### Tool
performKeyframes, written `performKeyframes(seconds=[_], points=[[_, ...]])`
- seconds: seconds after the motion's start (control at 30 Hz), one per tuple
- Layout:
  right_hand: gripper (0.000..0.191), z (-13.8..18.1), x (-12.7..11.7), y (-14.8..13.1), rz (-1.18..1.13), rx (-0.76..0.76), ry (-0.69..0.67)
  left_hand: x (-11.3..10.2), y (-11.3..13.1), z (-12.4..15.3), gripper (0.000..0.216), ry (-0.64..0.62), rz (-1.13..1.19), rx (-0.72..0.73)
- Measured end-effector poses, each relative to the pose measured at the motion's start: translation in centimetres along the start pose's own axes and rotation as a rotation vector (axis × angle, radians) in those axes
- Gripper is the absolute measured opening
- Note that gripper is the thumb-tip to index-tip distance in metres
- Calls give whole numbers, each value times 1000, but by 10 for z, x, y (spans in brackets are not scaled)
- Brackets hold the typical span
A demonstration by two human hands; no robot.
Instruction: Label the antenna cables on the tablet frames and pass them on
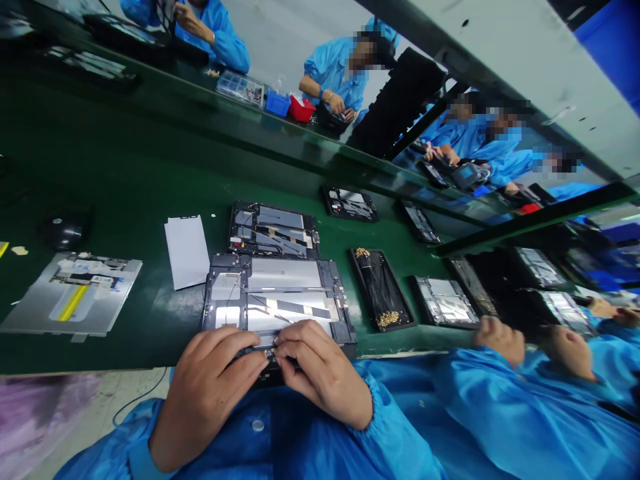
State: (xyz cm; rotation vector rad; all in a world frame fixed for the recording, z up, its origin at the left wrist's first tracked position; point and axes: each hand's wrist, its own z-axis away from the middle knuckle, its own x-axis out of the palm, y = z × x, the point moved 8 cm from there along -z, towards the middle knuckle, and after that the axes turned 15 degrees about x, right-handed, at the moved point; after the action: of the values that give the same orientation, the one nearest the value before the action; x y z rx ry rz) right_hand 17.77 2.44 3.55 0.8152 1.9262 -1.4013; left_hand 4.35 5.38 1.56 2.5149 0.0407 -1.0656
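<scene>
Centrally, opened tablet (277, 293), silver inside, black-framed, left hand (205, 390), right hand (325, 373) pinching its edge

Open tablet (277, 293) — dull-shining grey metal plates in a matt black plastic frame. Smooth dark-green belt (125, 173), faintly glossy. Matt white paper sheet (187, 252). Satin metal panel (75, 297). Black plastic tray (356, 267). Blue cloth sleeve (400, 427) — slight sheen.

Electronics assembly line (150, 167), blue-coated workers (340, 73)

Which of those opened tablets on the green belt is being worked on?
The nearest tablet: the left hand and right hand press its near edge; the tablet behind it lies untouched.
</scene>
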Motion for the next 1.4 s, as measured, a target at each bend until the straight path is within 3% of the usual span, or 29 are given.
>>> performKeyframes(seconds=[0.33, 0.57, 0.9, 1.17, 1.4], points=[[17, 6, -2, 2, -40, -57, 18, -10, -8, 6, 16, 20, -122, 68], [31, 13, 1, -8, 155, -205, 117, -10, -11, 9, 12, 39, -90, 44], [12, -4, 4, -11, 17, 27, 67, -8, -13, 10, 14, 28, -70, 29], [13, -2, 9, -11, 17, 15, 1, -8, -13, 11, 16, 32, -56, 26], [11, -5, 11, -11, 54, -18, 26, -8, -13, 10, 14, 37, -60, 27]])
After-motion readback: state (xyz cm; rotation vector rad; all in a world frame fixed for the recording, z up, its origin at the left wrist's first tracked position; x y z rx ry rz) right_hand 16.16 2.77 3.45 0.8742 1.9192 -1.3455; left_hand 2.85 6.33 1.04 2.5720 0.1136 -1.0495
